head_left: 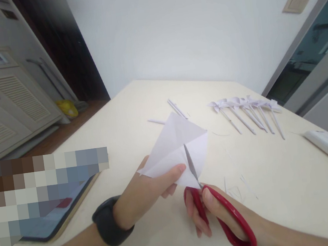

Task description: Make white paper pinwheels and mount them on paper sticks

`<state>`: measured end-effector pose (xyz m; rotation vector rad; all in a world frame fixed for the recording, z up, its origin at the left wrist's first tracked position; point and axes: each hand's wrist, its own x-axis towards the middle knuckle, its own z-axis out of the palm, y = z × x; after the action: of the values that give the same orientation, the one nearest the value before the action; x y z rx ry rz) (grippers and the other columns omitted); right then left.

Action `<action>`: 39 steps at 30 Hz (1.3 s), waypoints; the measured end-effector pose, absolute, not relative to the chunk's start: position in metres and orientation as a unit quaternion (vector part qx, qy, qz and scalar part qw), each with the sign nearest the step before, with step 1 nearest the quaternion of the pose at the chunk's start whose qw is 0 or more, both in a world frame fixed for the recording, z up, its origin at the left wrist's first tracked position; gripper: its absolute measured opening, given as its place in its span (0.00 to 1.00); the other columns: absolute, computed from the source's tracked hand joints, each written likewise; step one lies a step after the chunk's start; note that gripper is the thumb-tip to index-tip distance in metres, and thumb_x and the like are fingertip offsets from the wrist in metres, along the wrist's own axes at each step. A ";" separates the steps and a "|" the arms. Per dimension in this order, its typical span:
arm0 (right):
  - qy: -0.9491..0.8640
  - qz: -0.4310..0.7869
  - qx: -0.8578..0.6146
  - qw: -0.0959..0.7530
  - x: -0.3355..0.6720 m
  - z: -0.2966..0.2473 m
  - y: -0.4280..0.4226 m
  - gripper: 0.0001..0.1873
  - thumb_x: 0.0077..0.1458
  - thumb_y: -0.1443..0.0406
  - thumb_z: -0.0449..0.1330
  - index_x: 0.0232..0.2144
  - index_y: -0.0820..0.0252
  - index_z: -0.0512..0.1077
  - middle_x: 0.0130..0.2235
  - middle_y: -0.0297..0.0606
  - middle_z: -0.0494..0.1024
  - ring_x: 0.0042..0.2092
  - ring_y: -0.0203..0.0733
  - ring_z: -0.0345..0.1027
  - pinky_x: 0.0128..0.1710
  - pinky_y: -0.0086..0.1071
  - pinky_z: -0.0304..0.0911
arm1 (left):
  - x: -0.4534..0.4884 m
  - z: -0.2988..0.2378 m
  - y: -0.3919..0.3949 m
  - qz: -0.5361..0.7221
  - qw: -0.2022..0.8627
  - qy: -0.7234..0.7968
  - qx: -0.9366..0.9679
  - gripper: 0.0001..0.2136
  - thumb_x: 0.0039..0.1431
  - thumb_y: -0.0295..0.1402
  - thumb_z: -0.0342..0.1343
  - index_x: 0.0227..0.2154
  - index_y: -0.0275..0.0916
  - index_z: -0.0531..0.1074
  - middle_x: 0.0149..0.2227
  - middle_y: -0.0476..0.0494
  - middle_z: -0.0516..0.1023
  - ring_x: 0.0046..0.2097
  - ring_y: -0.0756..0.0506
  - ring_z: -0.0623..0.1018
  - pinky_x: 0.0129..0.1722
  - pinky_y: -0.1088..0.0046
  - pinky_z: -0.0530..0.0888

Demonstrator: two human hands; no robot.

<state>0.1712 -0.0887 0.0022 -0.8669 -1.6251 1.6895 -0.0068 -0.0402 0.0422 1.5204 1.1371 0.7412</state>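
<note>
Left fingers (175, 174) closed on paper (173, 138), just left of red scissors (232, 209); blade (191, 162) points away across paper; right fingers (209, 199) curled round parted handles (198, 205)

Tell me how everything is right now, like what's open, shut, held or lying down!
Scissors: seem open, one blade over the paper, held in the right hand
Paper: creased, held in the left hand
Pinwheels: lying in a row
Paper sticks: lying loose
Tablet: screen lit, partly blurred out
Cupboard doors: shut
Black wristband: worn
Light switch: can't tell
</note>
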 end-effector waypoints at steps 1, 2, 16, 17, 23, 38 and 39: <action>-0.616 0.641 -0.330 0.317 0.171 0.001 -0.089 0.26 0.60 0.48 0.40 0.31 0.63 0.64 0.21 0.32 0.63 0.24 0.31 0.57 0.25 0.26 0.55 | -0.006 0.042 -0.040 0.312 0.521 0.478 0.634 0.21 0.54 0.39 0.53 0.10 0.39 0.56 0.11 0.55 0.59 0.18 0.52 0.62 0.23 0.75 0.62; -0.613 0.642 -0.331 0.320 0.170 0.001 -0.090 0.26 0.61 0.48 0.40 0.31 0.63 0.64 0.20 0.32 0.63 0.24 0.31 0.58 0.25 0.26 0.55 | -0.006 0.041 -0.040 0.313 0.520 0.481 0.633 0.21 0.54 0.39 0.53 0.10 0.39 0.56 0.12 0.55 0.59 0.18 0.52 0.62 0.23 0.75 0.62; -0.579 0.670 -0.327 0.329 0.166 -0.004 -0.089 0.25 0.61 0.49 0.40 0.29 0.62 0.64 0.14 0.26 0.59 0.16 0.29 0.52 0.21 0.25 0.61 | -0.005 0.039 -0.041 0.323 0.512 0.484 0.632 0.21 0.54 0.39 0.52 0.10 0.39 0.55 0.12 0.56 0.59 0.18 0.52 0.61 0.24 0.75 0.62; -0.579 0.670 -0.325 0.331 0.166 -0.005 -0.089 0.25 0.61 0.49 0.41 0.28 0.62 0.64 0.14 0.26 0.58 0.16 0.29 0.52 0.21 0.25 0.61 | -0.005 0.039 -0.041 0.325 0.512 0.484 0.632 0.21 0.54 0.39 0.52 0.10 0.39 0.55 0.12 0.56 0.59 0.18 0.52 0.61 0.25 0.75 0.62; -0.566 0.678 -0.329 0.335 0.167 -0.011 -0.087 0.26 0.59 0.48 0.42 0.28 0.62 0.65 0.11 0.24 0.57 0.13 0.28 0.51 0.19 0.24 0.61 | -0.005 0.041 -0.042 0.328 0.521 0.482 0.624 0.21 0.54 0.39 0.53 0.10 0.39 0.55 0.12 0.56 0.59 0.18 0.52 0.61 0.24 0.75 0.62; -0.558 0.681 -0.338 0.332 0.171 -0.011 -0.087 0.25 0.60 0.49 0.43 0.25 0.62 0.64 0.11 0.24 0.58 0.12 0.27 0.50 0.18 0.23 0.62 | -0.006 0.041 -0.043 0.307 0.508 0.493 0.636 0.22 0.55 0.40 0.50 0.10 0.40 0.54 0.13 0.56 0.59 0.20 0.50 0.63 0.29 0.73 0.64; -0.556 0.684 -0.336 0.332 0.170 -0.011 -0.087 0.25 0.60 0.49 0.44 0.25 0.62 0.64 0.11 0.24 0.58 0.12 0.27 0.50 0.18 0.24 0.62 | -0.007 0.041 -0.043 0.305 0.506 0.494 0.638 0.22 0.56 0.41 0.50 0.10 0.41 0.54 0.13 0.55 0.59 0.20 0.50 0.63 0.29 0.73 0.64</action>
<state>0.1705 -0.0873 -0.0109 -0.8785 -1.4531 1.7858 -0.0065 -0.0429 0.0414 1.5382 1.1913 0.7350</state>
